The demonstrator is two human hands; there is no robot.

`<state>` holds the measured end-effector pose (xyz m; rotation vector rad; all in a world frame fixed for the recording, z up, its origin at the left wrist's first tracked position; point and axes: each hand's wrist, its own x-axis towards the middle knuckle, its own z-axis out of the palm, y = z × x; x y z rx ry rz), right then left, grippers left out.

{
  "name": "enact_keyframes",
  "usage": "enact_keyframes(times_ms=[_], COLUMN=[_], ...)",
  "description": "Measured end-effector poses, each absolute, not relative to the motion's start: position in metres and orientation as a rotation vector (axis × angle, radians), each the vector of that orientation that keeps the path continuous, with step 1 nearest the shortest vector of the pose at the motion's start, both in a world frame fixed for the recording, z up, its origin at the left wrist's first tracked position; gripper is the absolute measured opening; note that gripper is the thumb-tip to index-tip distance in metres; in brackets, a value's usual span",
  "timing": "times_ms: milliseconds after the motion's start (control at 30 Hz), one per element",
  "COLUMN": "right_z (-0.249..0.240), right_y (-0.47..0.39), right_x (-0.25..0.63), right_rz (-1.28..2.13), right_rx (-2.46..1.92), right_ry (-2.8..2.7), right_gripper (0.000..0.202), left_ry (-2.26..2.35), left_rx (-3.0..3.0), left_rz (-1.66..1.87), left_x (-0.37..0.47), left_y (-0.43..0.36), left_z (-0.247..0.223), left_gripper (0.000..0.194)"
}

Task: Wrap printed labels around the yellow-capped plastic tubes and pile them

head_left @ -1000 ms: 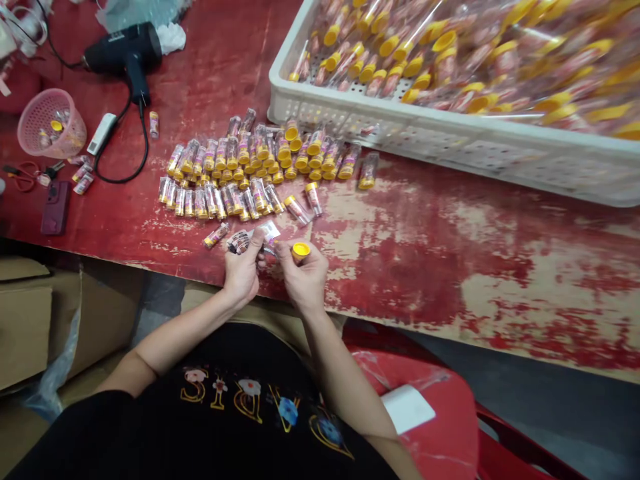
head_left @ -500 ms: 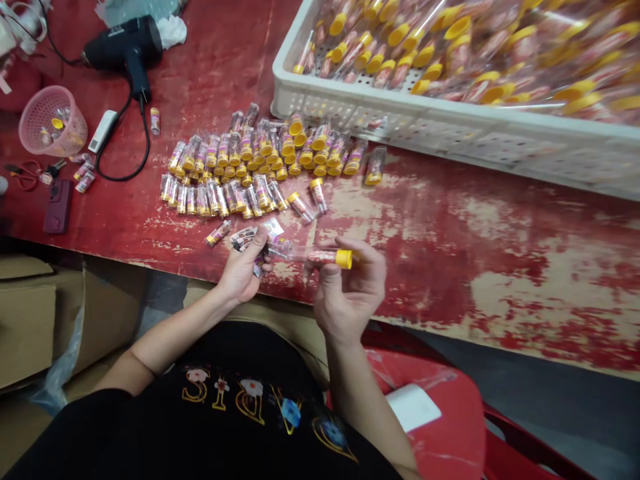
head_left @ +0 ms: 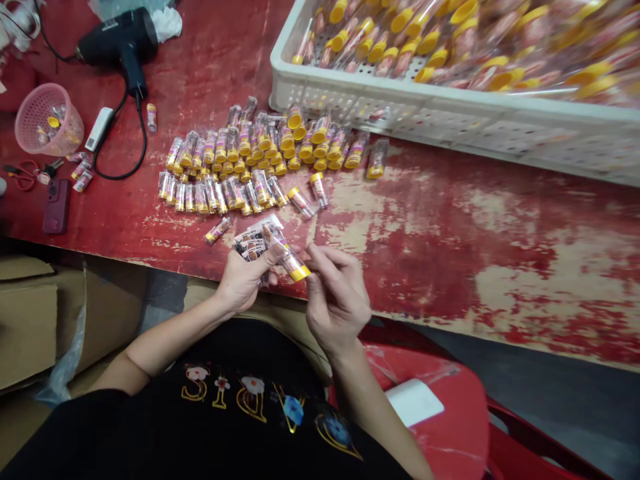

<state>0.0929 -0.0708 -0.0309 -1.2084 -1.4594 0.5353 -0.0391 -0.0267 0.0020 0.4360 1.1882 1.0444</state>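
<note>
My left hand [head_left: 250,277] is closed around a small stack of printed plastic sleeves [head_left: 250,243]. Under its thumb lies a small clear tube with a yellow cap [head_left: 295,267], tilted with the cap toward my right hand [head_left: 337,293]. The right thumb and forefinger are bent in against the cap end; their exact contact is partly hidden. Beyond the hands lie rows of sleeved tubes [head_left: 235,150] with yellow caps. Two tubes [head_left: 302,202] lie apart from the rows, and a single one [head_left: 217,230] rests near my left hand.
A white crate [head_left: 425,100] of yellow-capped tubes stands at the back right. On the left are a black heat gun [head_left: 120,43] with its cord, a pink basket [head_left: 30,127], scissors [head_left: 23,175] and a purple phone [head_left: 57,207]. A red stool [head_left: 445,413] is below the table edge.
The tube has moved left from my right hand to under my left thumb, and now slants. My right hand has shifted left and its fingers have drawn in.
</note>
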Motion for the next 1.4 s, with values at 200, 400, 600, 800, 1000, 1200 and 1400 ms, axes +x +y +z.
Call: enact_keyframes(times_ms=[200,400,600,800,1000,1200,1400], right_z=[-0.030,-0.029,-0.028,-0.029,-0.055,-0.068,-0.073], right_y=[-0.065,-0.068,-0.063,-0.057,-0.010,0.055,0.058], right_x=[0.086,0.081,0.076,0.068,0.042,0.018,0.083], right_rz=[0.345,0.378,0.359,0.351,0.466,0.406,0.333], right_rx=[-1.234,-1.344,-1.255,-1.228,-1.170,-1.227,-1.649], right_ry=[-1.507,-1.397,-1.382,-1.368,-1.366,-1.575,-1.759], right_gripper=[0.057,0.034,0.044,0.037,0.021,0.021,0.018], left_ry=[1.186,1.192,1.177,1.133,1.194,1.198,1.172], left_rx=[0.554,0.542,0.509,0.499,0.302,0.073,0.107], left_rz=[1.120,1.127,1.165,1.235,1.303,1.312,1.264], left_x=[-0.038,-0.038,-0.039,-0.044,-0.064,-0.092,-0.096], left_y=[-0.038,-0.042,-0.042,-0.039,-0.017,-0.014,-0.020], left_z=[-0.004,-0.005,0.000,-0.006,-0.017,-0.018,-0.021], left_gripper=[0.062,0.065,0.067,0.071,0.063,0.040,0.037])
